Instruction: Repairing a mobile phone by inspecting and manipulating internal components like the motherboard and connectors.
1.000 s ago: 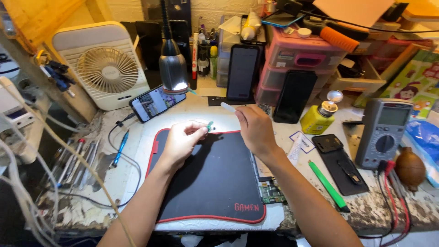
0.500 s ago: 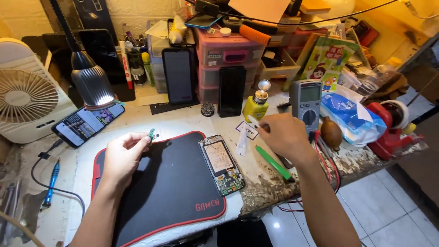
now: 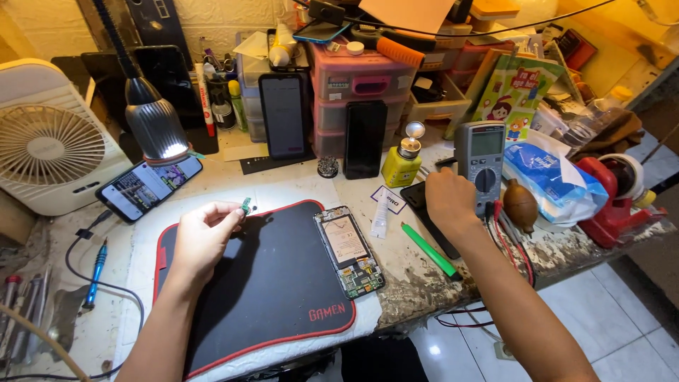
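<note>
Green small part [image 3: 245, 206] pinched in left hand [image 3: 201, 237]; right hand [image 3: 447, 201] curled, touching grey multimeter [image 3: 480, 164].

free: black mat [image 3: 269, 283] centre | blocked: opened phone [image 3: 349, 251] on mat's right edge, multimeter [image 3: 482, 163] beyond

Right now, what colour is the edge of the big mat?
Red. The black mat has a red border all round, seen clearly in the head view.

Left hand [image 3: 201, 237] is pinching a small green circuit part [image 3: 246, 206] above the black mat [image 3: 276, 283]. Right hand [image 3: 447, 201] is resting beside the grey multimeter [image 3: 482, 164]. Opened phone [image 3: 349, 251] is lying on the mat's right edge.
</note>
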